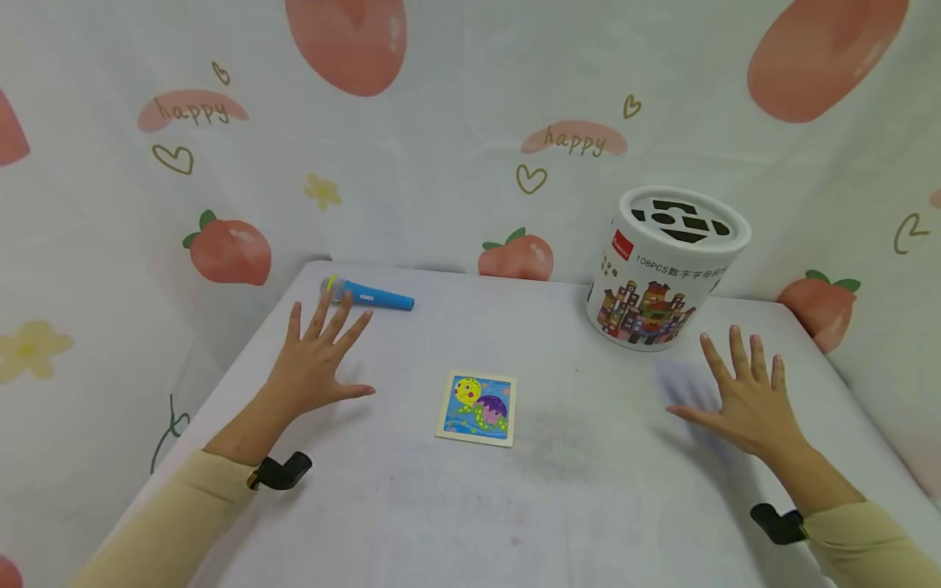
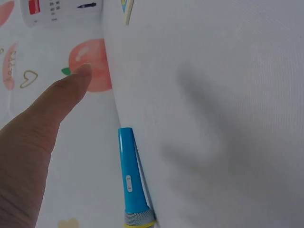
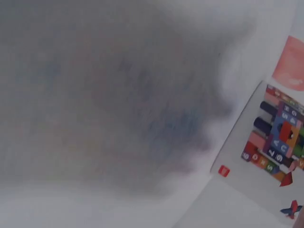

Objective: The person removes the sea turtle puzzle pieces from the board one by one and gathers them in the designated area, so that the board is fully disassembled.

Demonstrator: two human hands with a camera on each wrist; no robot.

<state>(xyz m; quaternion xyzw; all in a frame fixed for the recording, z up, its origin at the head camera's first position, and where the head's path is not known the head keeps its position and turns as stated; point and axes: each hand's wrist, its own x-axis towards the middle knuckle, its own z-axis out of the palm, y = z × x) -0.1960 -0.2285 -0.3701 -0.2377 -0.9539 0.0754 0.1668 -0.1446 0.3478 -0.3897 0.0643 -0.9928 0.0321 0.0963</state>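
Both hands hover over the white table with fingers spread and nothing held. My left hand point(image 1: 312, 363) is at the left, its fingertips overlapping the blue toy microphone point(image 1: 375, 296) in the head view; the left wrist view shows the microphone point(image 2: 133, 171) apart from the thumb point(image 2: 61, 97). Between the hands lies a square puzzle point(image 1: 476, 408) with a turtle picture in a pale frame. My right hand point(image 1: 750, 400) is at the right, in front of a white lidded bucket point(image 1: 654, 273) printed with building blocks. The right wrist view shows the bucket's side point(image 3: 237, 166) and a hand shadow.
A white tabletop point(image 1: 470, 506) spans the front. Behind it and at its sides hangs a white curtain point(image 1: 441, 147) with peaches, hearts and flowers. The bucket's lid point(image 1: 684, 219) has several shaped holes. Dark wrist cameras point(image 1: 283, 471) sit on both sleeves.
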